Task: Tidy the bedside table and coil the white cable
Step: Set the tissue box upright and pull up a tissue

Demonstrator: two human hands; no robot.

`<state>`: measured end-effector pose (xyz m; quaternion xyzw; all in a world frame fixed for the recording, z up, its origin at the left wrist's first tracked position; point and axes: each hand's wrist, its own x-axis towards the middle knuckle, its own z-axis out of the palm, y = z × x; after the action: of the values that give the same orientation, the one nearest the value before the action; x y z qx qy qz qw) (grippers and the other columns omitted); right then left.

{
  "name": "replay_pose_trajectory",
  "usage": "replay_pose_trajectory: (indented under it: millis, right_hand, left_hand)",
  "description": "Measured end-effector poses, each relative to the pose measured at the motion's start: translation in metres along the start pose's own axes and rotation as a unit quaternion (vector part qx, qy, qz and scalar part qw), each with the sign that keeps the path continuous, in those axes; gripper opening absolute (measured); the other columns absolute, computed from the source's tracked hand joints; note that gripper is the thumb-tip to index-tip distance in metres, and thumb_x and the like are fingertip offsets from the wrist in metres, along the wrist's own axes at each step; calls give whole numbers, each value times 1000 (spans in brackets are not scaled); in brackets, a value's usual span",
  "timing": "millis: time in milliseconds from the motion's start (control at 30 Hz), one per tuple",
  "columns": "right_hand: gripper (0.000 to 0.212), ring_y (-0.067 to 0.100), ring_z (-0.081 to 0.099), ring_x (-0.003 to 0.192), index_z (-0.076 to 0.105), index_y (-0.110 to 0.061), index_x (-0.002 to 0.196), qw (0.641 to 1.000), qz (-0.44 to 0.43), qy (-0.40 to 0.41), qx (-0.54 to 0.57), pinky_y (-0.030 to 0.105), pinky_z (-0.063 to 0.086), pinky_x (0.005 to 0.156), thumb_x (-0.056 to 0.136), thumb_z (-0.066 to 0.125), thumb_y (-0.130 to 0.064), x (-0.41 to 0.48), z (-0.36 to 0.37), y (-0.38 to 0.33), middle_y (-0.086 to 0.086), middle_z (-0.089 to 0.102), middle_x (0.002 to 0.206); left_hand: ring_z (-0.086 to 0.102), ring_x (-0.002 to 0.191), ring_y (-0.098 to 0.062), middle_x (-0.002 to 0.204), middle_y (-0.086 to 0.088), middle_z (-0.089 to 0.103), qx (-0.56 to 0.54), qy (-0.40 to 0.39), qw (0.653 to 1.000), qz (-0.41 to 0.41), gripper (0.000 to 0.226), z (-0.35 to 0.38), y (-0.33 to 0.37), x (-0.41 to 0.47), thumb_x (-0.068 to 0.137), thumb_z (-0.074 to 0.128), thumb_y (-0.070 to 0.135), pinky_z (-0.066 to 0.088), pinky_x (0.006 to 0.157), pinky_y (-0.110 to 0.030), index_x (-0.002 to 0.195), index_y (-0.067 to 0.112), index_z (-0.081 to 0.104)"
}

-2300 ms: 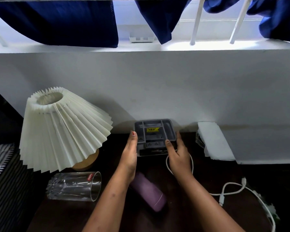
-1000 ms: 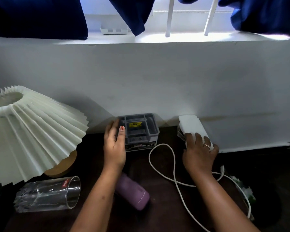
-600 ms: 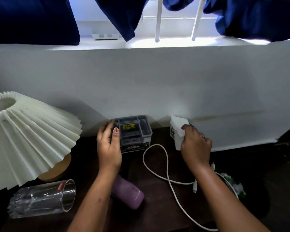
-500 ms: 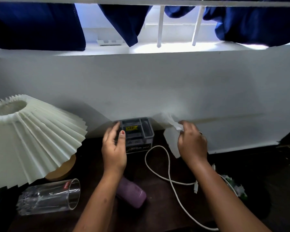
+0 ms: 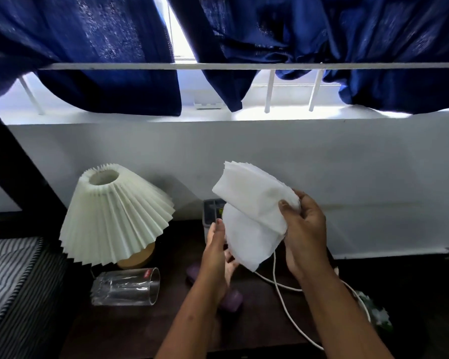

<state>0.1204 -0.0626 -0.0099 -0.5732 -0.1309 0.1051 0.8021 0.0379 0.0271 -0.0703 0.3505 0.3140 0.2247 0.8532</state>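
Here, right hand (image 5: 305,224) pinches light, floppy tissues (image 5: 249,203) at their fold; left hand (image 5: 217,251), apparently uncurled, props the drooping end

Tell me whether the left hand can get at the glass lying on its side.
Probably yes: the left hand only touches the tissues that the right hand grips, and bare table lies between it and the glass.

Your forearms rise from bottom centre. Your right hand (image 5: 303,224) pinches the white tissues (image 5: 249,211) mid-frame; your left hand (image 5: 218,252), fingers relaxed, touches their lower edge.
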Motion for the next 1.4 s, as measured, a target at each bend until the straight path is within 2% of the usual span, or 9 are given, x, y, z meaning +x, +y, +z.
replay_pose_trajectory:
  millis: [133,333,533,667,767,900,1067,1200,1400]
  right_hand:
    - [21,13,65,82,62,-13,102,996,66,26,60,29,54,76,88,53,0,-11,-6,11,2,69,93]
    - [26,13,62,77,65,-19,91,997,83,8,5,24,53,66,85,54,4,-19,-3,27,1,68,87]
    - [20,13,64,73,72,-18,78,984,44,-149,-84,30,54,62,73,60,-3,-29,10,28,2,71,81]
    - [31,12,66,84,74,-23,74,955,-18,-223,-196,28,54,73,75,58,3,-30,13,28,-4,70,86]
    - [28,0,63,82,74,-24,76,915,-56,-297,-267,11,45,73,71,59,-1,-31,13,26,-11,68,83]
    - [23,1,57,107,72,-39,84,875,-17,-394,-280,16,43,93,69,71,-22,-25,7,24,-11,62,109]
    - [21,7,54,113,69,-32,101,930,16,-287,-231,25,45,95,82,69,-23,-10,-2,23,-5,54,121]
    - [36,6,66,71,65,-17,111,910,139,-361,-149,18,53,59,80,65,3,-10,-8,27,5,66,102]
    - [47,23,66,95,64,-23,112,947,131,-272,-111,42,56,85,79,61,10,-9,-6,36,16,64,118]
  left_hand:
    - [63,110,-27,125,-10,63,-114,-31,993,-15,65,4,1,-21,75,60,46,56,82,-41,132,18,48]
    - [59,109,-26,121,-5,60,-4,47,993,109,67,-5,7,-23,89,52,-1,51,90,-48,140,35,27]
    - [66,80,-20,102,-6,70,-67,-9,997,42,36,-3,10,-19,94,47,23,57,61,-33,130,17,49]
    - [68,80,-25,107,-18,65,-96,-15,995,27,54,2,15,-17,83,51,43,59,59,-32,124,8,53]
    - [64,86,-31,111,-22,63,-50,1,998,46,36,-2,17,-13,91,51,20,55,68,-38,124,6,50]
    - [62,96,-41,105,-22,65,-19,37,998,49,30,-10,24,-6,89,44,-7,49,89,-56,114,5,54]
    - [68,88,-30,99,-12,70,1,16,997,71,29,-16,30,-4,89,47,-8,55,79,-47,102,15,58]
    - [67,93,-30,105,-11,68,36,18,994,101,29,-18,28,-3,91,51,3,56,78,-48,109,25,52]
    - [66,96,-20,119,-9,60,107,16,981,162,45,-18,19,0,90,56,15,57,75,-35,121,39,34]
